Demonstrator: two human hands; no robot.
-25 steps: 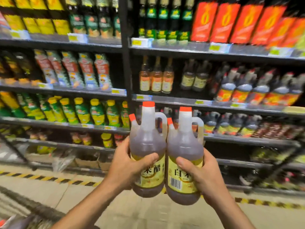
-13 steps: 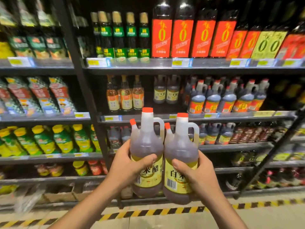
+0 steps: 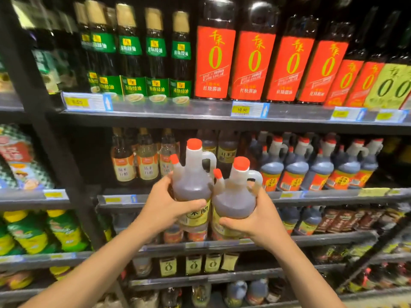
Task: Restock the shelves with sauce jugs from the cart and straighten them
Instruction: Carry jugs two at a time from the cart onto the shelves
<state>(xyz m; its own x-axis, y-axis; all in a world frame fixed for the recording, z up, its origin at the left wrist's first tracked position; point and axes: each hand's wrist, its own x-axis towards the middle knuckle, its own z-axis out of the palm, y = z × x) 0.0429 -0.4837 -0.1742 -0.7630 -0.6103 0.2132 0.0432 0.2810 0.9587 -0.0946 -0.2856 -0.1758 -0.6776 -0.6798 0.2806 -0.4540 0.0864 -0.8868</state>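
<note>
Left hand [image 3: 165,206] gripping left jug [image 3: 192,185], right hand [image 3: 255,221] gripping right jug [image 3: 233,196], jugs touching

Dark gap on the middle shelf [image 3: 222,197] behind small vinegar bottles [image 3: 145,161], flanked right by dark-sauce jugs [image 3: 295,167], shelf above [image 3: 200,117] low overhead

Above the left hand [image 3: 165,206], the top shelf [image 3: 200,117] carries tall red-label bottles [image 3: 214,61]; behind both hands, a lower shelf [image 3: 333,196] carries dark jugs [image 3: 295,167].

Two red-capped jugs [image 3: 193,185] touching, upright
</note>
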